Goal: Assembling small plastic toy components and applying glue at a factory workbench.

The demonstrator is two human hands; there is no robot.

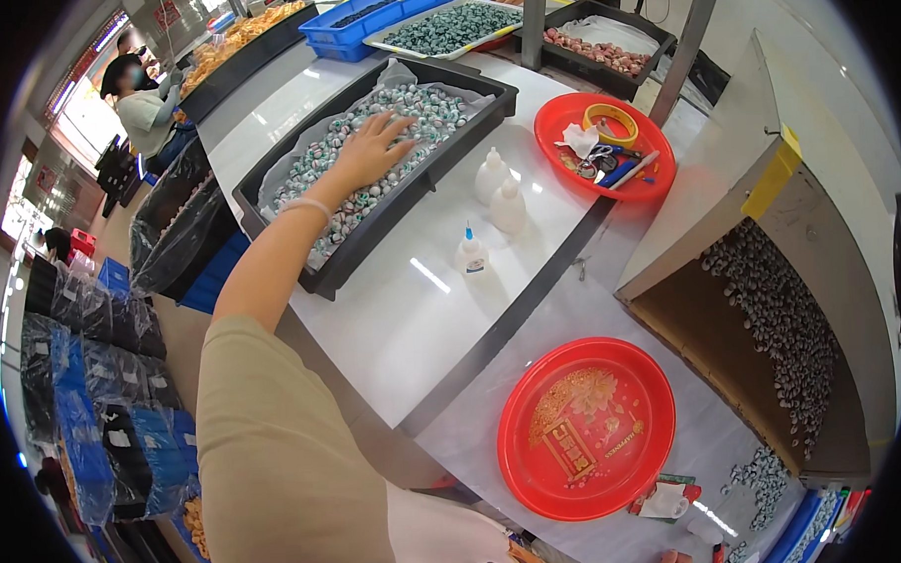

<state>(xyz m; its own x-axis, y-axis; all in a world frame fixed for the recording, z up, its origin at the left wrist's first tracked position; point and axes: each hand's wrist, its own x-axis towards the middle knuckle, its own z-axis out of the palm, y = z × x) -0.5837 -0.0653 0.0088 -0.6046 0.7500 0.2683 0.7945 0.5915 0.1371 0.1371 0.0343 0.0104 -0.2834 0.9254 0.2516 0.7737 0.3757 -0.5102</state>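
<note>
My left hand (375, 151) reaches over a black tray (333, 276) lined with white sheeting. Its fingers are spread and rest on many small round white beads (435, 108) with green and dark markings. Between the fingers I see nothing gripped. A pale band (306, 204) circles that wrist. Only a small part of my right hand (673, 562) shows at the lower edge, below a red round tray (589, 510); most of its fingers are cut off. Gold printing covers that tray's floor. Near the right hand lie a small red-and-white item (666, 498) and loose grey-green pieces (760, 484).
White squeeze bottles (507, 208) and a blue-tipped glue bottle (471, 253) stand on the white table (374, 359). A red tray (549, 129) holds yellow tape, scissors and pens. An open box (691, 343) with dark pieces stands right. Other trays line the back; another person (147, 113) is at far left.
</note>
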